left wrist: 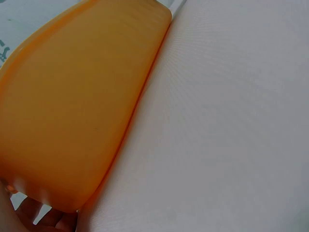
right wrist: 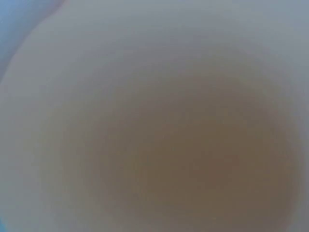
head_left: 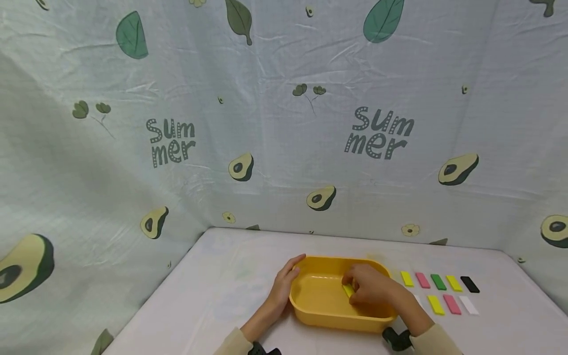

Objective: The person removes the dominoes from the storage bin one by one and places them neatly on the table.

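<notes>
A yellow-orange plastic tub [head_left: 319, 320] stands on the table, its outer wall filling the left of the left wrist view. My left hand [head_left: 280, 288] holds the tub at its left end, thumb at the rim; some fingers [left wrist: 30, 209] show beside its wall at the bottom left. My right hand [head_left: 370, 286] reaches down inside the tub and pinches a flat yellow block [head_left: 348, 290]. Its fingers hide part of that block, and whether it touches the tub's floor I cannot tell. The right wrist view is only a blur.
Right of the tub lie two rows of flat blocks, including pink [head_left: 422, 280], green [head_left: 438, 282], black [head_left: 470, 284], yellow [head_left: 436, 304] and white [head_left: 468, 305] ones. My right forearm partly covers one white block. A patterned cloth [head_left: 284, 133] hangs behind the white table [head_left: 230, 276].
</notes>
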The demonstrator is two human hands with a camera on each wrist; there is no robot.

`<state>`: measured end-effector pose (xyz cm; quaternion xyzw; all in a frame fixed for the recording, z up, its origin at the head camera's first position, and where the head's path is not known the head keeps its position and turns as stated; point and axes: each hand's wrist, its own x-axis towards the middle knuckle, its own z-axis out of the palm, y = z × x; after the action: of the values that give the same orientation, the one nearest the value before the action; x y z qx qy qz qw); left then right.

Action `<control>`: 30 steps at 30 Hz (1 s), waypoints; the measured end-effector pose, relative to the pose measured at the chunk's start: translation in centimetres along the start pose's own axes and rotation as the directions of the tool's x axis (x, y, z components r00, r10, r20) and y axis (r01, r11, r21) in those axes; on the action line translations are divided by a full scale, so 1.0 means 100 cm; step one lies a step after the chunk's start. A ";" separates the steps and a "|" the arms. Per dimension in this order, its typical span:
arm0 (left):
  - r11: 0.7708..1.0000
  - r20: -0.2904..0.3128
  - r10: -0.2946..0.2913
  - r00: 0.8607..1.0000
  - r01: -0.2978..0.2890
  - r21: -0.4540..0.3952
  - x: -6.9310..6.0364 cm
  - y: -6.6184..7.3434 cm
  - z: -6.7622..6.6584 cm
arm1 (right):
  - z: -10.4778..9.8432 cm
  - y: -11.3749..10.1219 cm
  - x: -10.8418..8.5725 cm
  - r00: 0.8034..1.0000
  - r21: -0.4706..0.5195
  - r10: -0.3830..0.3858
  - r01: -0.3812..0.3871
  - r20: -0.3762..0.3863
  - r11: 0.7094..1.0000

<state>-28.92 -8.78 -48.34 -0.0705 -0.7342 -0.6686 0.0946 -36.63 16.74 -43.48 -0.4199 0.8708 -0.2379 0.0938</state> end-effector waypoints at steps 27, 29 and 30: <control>1.000 0.014 -0.017 1.000 0.017 0.023 -0.002 -0.002 -0.004 | -0.035 -0.013 -0.018 0.999 0.005 0.014 -0.014 -0.045 1.000; 1.000 0.024 -0.009 1.000 0.009 0.017 -0.001 -0.002 -0.004 | -0.038 -0.014 -0.020 0.998 0.011 0.030 -0.030 -0.050 0.999; 1.000 0.027 -0.005 1.000 0.005 0.014 -0.001 -0.001 -0.004 | -0.039 -0.015 -0.020 0.998 0.013 0.037 -0.036 -0.051 0.999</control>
<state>-28.83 -9.19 -48.47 -0.0770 -0.7404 -0.6625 0.0836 -35.74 18.84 -39.45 -0.3971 0.8789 -0.2523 0.0781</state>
